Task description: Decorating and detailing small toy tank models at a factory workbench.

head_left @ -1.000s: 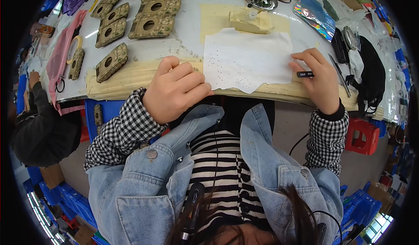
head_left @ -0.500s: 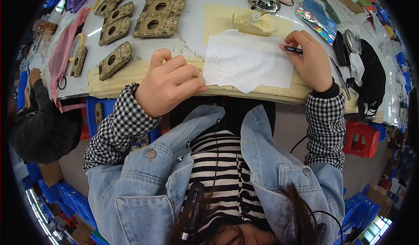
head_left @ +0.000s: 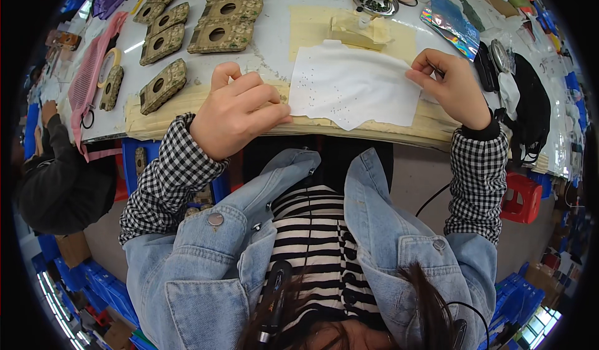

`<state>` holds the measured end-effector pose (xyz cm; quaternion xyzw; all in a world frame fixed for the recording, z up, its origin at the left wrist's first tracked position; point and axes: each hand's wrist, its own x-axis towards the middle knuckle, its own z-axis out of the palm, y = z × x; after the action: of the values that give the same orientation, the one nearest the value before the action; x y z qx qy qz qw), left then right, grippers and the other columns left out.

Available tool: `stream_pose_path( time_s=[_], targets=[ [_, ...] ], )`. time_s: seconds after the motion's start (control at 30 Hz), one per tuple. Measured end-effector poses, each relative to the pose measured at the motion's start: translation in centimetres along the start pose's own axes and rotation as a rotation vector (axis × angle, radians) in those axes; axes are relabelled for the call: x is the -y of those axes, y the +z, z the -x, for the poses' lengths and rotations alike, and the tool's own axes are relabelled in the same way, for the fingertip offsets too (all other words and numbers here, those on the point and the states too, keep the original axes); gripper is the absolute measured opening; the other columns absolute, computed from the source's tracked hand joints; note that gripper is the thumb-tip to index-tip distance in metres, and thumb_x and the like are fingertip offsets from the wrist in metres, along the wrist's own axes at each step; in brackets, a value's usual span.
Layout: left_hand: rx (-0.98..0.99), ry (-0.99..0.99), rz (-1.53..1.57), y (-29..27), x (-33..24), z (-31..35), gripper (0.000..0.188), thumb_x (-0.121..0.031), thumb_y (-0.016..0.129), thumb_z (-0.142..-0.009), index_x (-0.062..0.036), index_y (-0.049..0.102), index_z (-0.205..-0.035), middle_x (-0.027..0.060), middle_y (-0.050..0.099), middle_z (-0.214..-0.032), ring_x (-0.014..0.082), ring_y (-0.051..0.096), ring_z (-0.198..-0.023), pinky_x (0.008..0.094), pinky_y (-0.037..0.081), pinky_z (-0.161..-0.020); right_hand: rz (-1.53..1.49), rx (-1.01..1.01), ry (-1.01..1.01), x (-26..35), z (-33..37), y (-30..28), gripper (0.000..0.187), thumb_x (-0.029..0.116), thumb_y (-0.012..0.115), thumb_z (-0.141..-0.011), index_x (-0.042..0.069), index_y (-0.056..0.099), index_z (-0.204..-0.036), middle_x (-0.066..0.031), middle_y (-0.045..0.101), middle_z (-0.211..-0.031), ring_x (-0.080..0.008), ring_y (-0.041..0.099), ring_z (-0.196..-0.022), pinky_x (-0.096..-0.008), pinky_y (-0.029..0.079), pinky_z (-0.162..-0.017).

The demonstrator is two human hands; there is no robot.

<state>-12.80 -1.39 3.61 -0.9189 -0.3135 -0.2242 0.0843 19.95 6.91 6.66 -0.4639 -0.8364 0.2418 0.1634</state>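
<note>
A white sheet [head_left: 365, 88], thin and limp like cloth or film, lies over the table's near edge; tiny dark specks dot its left half. Curled at its lower left edge, my left hand [head_left: 240, 110] pinches the border between thumb and fingers. My right hand [head_left: 452, 88] closes its fingertips on the sheet's upper right edge. A slim black tool [head_left: 439, 72], mostly hidden, is tucked in that same hand; its tip cannot be made out. Just behind the sheet is a yellowish, tape-covered block [head_left: 359, 32] with a small pale piece on top.
Several camouflage-patterned shells with round holes [head_left: 224, 35] stand at the left, beside pink mesh [head_left: 90, 69]. A metal dish of dark bits [head_left: 374, 0] and a shiny pouch [head_left: 449, 25] are at the far right. Black cloth [head_left: 530, 106] lies right of my hand. A co-worker's sleeve [head_left: 62, 175] shows left.
My right hand has shifted slightly right and turned, fingertips now on the sheet's edge, the black tool less visible. The specks look darker. My left hand has hardly moved.
</note>
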Motion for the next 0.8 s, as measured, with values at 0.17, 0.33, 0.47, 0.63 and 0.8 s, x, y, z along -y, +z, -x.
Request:
stream_pose_path(
  time_s=[0.17,0.33,0.47,0.63,0.8],
  targets=[
    [-0.015,0.004,-0.023,-0.1,0.8,0.1,0.012,-0.023,0.069,-0.073,-0.0146,0.061,-0.078,-0.0053,0.054,-0.073,0.0116,0.05,-0.069,0.0341,0.03,-0.075,-0.033,0.002,-0.013,0.2,-0.1,-0.2,0.018,0.015,0.067,-0.079,-0.002,0.061,-0.08,-0.0043,0.057,-0.063,-0.0099,0.042,-0.054,-0.025,0.035,-0.052],
    [0.0,-0.004,-0.051,-0.4,0.8,0.6,0.012,-0.023,0.069,-0.073,-0.0156,0.062,-0.078,-0.0059,0.054,-0.072,0.0112,0.05,-0.068,0.0339,0.03,-0.075,-0.027,0.048,0.012,0.8,0.1,-0.7,0.018,0.015,0.066,-0.079,-0.002,0.063,-0.079,-0.0053,0.057,-0.061,-0.0109,0.046,-0.055,-0.0259,0.038,-0.053],
    [-0.012,-0.016,-0.06,-0.5,1.2,0.7,0.012,-0.024,0.07,-0.073,-0.0162,0.062,-0.078,-0.0061,0.054,-0.072,0.0108,0.051,-0.068,0.0333,0.03,-0.074,0.003,0.056,-0.014,0.9,-0.1,-0.4,0.017,0.015,0.066,-0.079,-0.002,0.063,-0.079,-0.0067,0.057,-0.061,-0.0124,0.048,-0.055,-0.0265,0.039,-0.055],
    [-0.021,-0.032,-0.058,-0.4,1.4,0.8,0.012,-0.024,0.07,-0.073,-0.0161,0.062,-0.078,-0.0061,0.055,-0.072,0.0107,0.051,-0.069,0.033,0.031,-0.073,0.022,0.04,-0.008,0.9,0.1,0.1,0.019,0.015,0.066,-0.078,-0.003,0.063,-0.079,-0.0099,0.058,-0.062,-0.0159,0.05,-0.055,-0.0277,0.042,-0.056],
    [-0.014,-0.06,-0.079,-0.6,1.9,1.2,0.012,-0.024,0.07,-0.073,-0.0163,0.063,-0.078,-0.0058,0.055,-0.073,0.0115,0.051,-0.07,0.0334,0.031,-0.074,-0.011,0.072,-0.003,1.4,0.4,0.4,0.02,0.016,0.066,-0.078,-0.004,0.063,-0.08,-0.0117,0.059,-0.063,-0.0173,0.051,-0.055,-0.0278,0.042,-0.056]
  ],
)
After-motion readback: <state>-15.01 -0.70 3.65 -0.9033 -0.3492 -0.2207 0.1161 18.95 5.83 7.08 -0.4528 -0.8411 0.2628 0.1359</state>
